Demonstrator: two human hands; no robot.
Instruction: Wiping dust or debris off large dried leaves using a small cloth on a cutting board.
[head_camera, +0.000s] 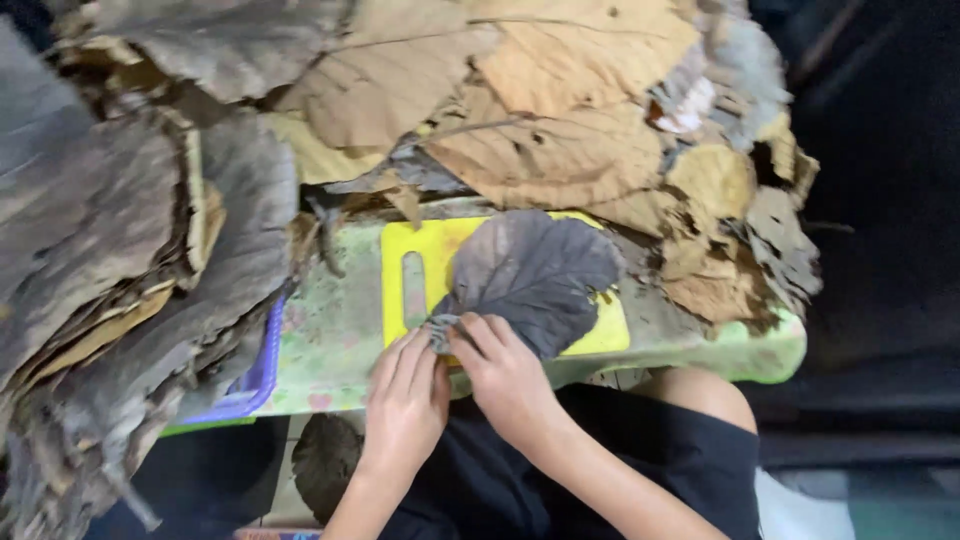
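A large grey dried leaf (535, 275) lies on a yellow cutting board (412, 290). Both hands meet at its stem end near the board's front edge. My left hand (405, 400) pinches the crumpled base of the leaf with its fingertips. My right hand (505, 375) grips the same base from the right, fingers curled over it. The leaf blade spreads away from the hands, covering most of the board's right half.
The board rests on a low green patterned table (330, 340). Heaps of dried leaves, grey (130, 260) at left and tan (540, 110) behind, crowd the table. A purple tray edge (258, 380) shows at left. Another grey leaf (325, 465) lies below by my lap.
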